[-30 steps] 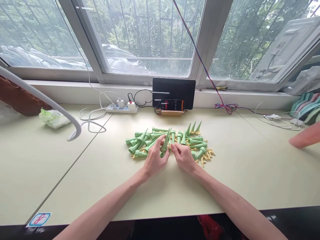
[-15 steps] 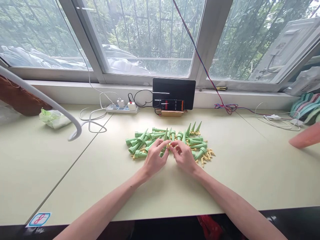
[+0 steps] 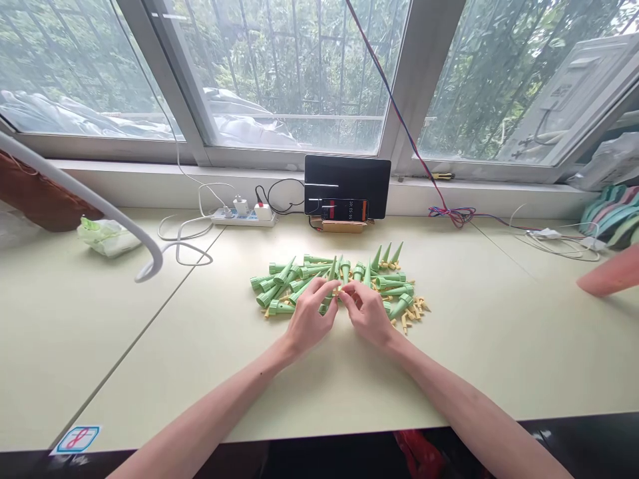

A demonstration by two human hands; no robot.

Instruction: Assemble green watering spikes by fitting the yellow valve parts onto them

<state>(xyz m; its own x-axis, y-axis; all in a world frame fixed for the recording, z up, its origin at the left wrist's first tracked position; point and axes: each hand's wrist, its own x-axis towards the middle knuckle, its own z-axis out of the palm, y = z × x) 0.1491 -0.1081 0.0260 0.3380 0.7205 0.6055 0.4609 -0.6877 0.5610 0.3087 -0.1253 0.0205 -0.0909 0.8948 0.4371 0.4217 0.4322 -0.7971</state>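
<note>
My left hand [image 3: 310,318] is curled around a green plastic spike [image 3: 332,269], whose pointed tip rises above the fingers. Thumb and fingertips of my right hand [image 3: 370,318] meet the left fingertips at a small yellow plastic piece [image 3: 336,291], pinched there and mostly covered. Just behind both hands lies a heap of green hollow spikes [image 3: 272,293] with ribbed collars. Small yellow pieces [image 3: 410,313] are scattered at the heap's right side. Three green spikes [image 3: 386,255] point upward at the back right, yellow parts at their bases.
Behind the heap, a phone [image 3: 344,209] leans on a black tablet [image 3: 347,176]. A power strip [image 3: 244,218] with white cables [image 3: 187,243] sits to the left. A white curved bar [image 3: 100,193] crosses the left side. Coiled cables [image 3: 564,239] and a pink object [image 3: 612,271] are on the right.
The green spike in my left hand has gone lower and further behind the fingers. Both sets of fingertips have come together at the yellow piece, and the last half second shows little movement.
</note>
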